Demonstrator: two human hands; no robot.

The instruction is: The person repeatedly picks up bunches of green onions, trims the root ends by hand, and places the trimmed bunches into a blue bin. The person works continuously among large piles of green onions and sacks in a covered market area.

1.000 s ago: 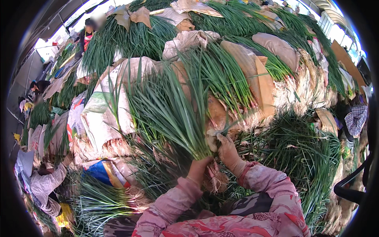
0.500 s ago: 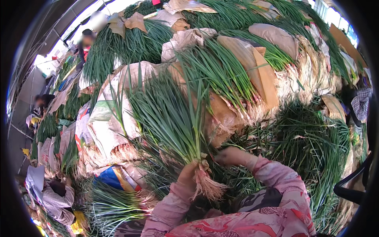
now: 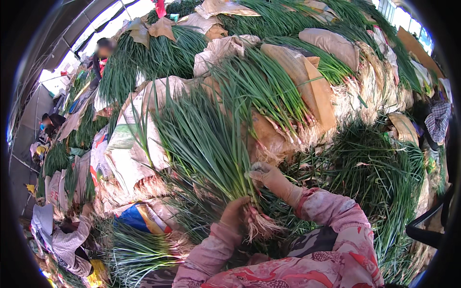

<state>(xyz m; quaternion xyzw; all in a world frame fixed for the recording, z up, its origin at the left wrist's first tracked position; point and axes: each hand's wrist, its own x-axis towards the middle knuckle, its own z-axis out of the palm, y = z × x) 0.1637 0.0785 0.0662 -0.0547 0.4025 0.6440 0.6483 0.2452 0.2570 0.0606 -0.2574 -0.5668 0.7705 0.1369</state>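
A bunch of green onions (image 3: 206, 137) slants in front of the person, leaves fanning away to the upper left, roots (image 3: 261, 225) pointing down and right. The left hand (image 3: 235, 211), nearest the roots, is wrapped around the stalks. The right hand (image 3: 272, 180) is at the bunch's right edge, slightly farther up, fingers bent; whether they pinch a leaf, I cannot tell.

There are the wearer's two hands (image 3: 234, 212) (image 3: 273, 181), one held bunch of green onions (image 3: 218, 151) and one blue-and-yellow sack (image 3: 134, 217).
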